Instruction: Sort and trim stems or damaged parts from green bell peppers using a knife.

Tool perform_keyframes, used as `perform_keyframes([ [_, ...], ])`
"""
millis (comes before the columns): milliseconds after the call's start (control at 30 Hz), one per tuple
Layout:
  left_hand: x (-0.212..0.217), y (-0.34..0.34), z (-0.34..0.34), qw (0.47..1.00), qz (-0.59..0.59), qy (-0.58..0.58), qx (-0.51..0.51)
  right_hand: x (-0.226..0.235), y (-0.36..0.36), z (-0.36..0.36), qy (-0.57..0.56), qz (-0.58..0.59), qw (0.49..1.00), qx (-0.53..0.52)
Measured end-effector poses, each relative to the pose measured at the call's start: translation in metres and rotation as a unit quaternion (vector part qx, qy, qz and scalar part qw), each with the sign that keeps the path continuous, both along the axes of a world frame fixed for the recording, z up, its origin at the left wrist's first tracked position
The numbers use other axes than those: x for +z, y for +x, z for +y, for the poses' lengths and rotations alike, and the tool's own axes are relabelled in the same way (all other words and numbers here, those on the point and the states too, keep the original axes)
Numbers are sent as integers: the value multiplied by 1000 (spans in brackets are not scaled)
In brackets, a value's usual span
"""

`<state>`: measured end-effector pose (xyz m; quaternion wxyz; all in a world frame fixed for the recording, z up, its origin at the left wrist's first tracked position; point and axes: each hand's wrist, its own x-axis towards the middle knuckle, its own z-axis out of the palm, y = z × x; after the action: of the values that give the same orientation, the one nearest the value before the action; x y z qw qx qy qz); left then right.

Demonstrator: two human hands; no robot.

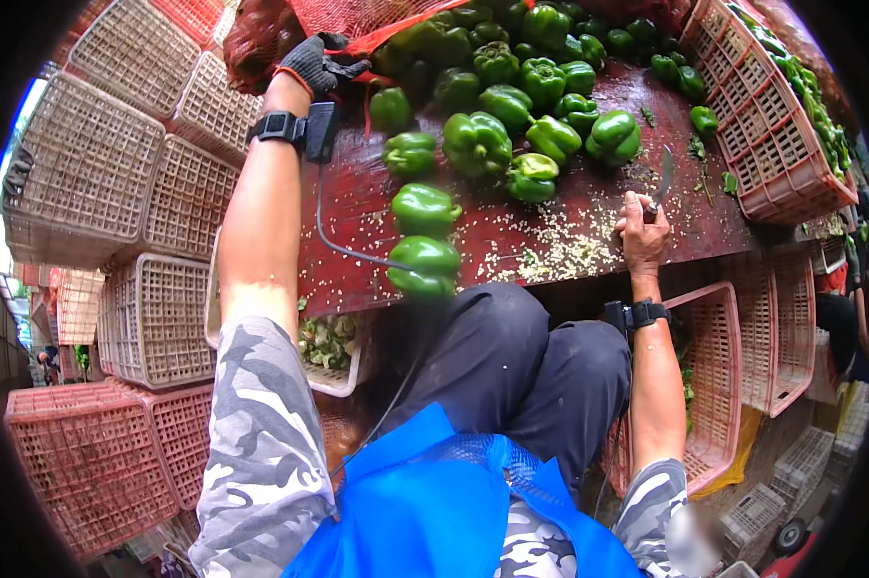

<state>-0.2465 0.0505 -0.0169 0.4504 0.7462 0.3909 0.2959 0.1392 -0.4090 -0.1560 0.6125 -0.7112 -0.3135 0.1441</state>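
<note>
Left hand [321, 63] grips red mesh sack [261, 34]; right hand [641, 231] grips knife [662, 178] on seed-strewn red table [357, 202]

The person wears a grey camouflage shirt with short sleeves, a bright blue mesh vest at 6 o'clock, and dark trousers. The left hand [317, 64], at 11 o'clock, has a black glove with an orange cuff. Both wrists carry black strapped devices; a thin cable trails from the left 1.

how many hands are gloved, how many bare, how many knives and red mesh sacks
gloved hand: 1
bare hand: 1
knife: 1
red mesh sack: 1
total: 4
</note>
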Motion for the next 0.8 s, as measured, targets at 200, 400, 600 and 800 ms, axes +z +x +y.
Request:
perform_keyframes([
  [200,21,-146,-73,884,-205,-375,-188,-4,4,1,4,76,997,5],
  [400,-21,-336,-197,929,21,-229,289,-14,14,3,-3,22,1000,20],
  [600,-145,-454,-270,736,669,100,28,-21,37,4,-28,36,998,44],
  [800,-237,-434,-261,791,531,232,196,58,10,-22,-157,-22,981,111],
])
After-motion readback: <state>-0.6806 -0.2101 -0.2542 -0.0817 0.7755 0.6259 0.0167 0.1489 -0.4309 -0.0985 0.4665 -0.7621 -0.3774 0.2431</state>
